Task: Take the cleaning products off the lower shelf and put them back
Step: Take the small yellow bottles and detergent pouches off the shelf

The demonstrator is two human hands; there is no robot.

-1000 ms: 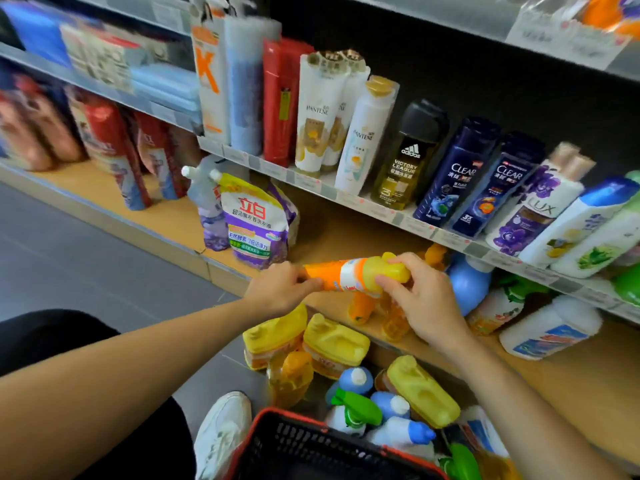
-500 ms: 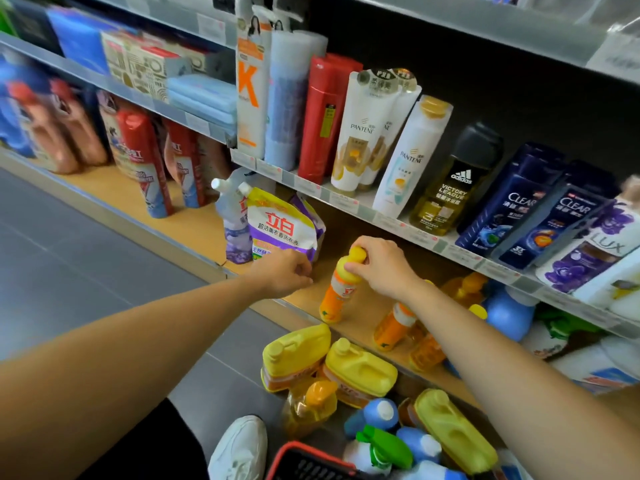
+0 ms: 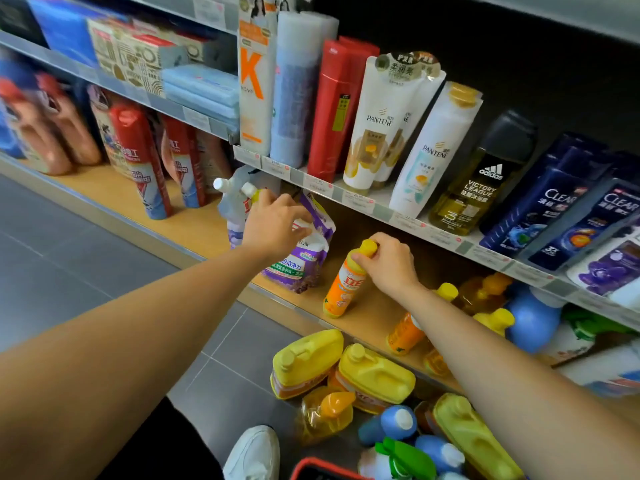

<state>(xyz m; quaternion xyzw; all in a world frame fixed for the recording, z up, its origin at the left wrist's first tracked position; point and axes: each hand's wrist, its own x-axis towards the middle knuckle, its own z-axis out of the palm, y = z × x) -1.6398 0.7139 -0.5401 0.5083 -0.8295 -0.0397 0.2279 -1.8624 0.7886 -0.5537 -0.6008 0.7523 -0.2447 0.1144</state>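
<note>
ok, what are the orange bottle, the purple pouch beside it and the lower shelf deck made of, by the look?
The orange bottle: rigid glossy plastic, with a moulded yellow cap and a printed label. The purple pouch: soft shiny plastic film, creased and sagging. The lower shelf: looks like matt tan wood-effect laminate, though it could be printed metal; can't tell.

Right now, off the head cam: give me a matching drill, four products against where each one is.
Things
1. orange bottle
2. pouch
3. yellow jugs
4. adidas bottle

Places
A. on the floor
B. on the upper shelf
C. gripped by the left hand
D. cap gripped by the right hand

Pairs: 1-D, 2-C, 3-A, 4-B
</note>
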